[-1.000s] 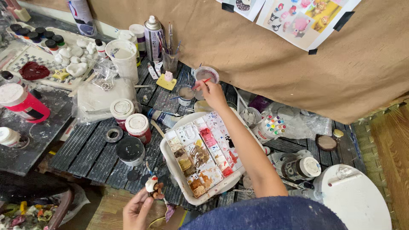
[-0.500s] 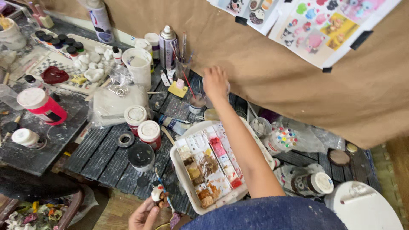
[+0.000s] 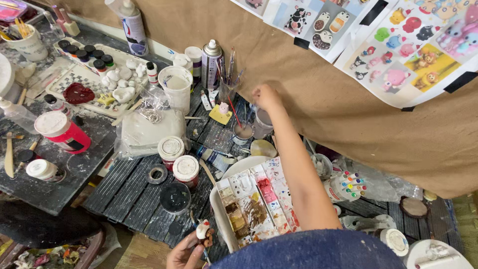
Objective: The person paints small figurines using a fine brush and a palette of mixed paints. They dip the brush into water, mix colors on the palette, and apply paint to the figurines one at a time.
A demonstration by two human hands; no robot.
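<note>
Since half a second ago your right hand (image 3: 265, 96) has been drawing back from the brown paper backdrop (image 3: 318, 99) toward the small cup (image 3: 262, 124) on the bench (image 3: 124, 199), and it is now hovering just above the cup's rim. At the lower edge, your left hand (image 3: 186, 253) is pinching a small painted figurine (image 3: 203, 232), its grip clamped on the piece, just left of the paint palette tray (image 3: 259, 204). Moving right, your right hand's grip is closing around a thin brush (image 3: 234, 113), whose red handle is slanting down into the paint pot (image 3: 243, 132) beside the cup. Your forearm is crossing over the palette's right side.
</note>
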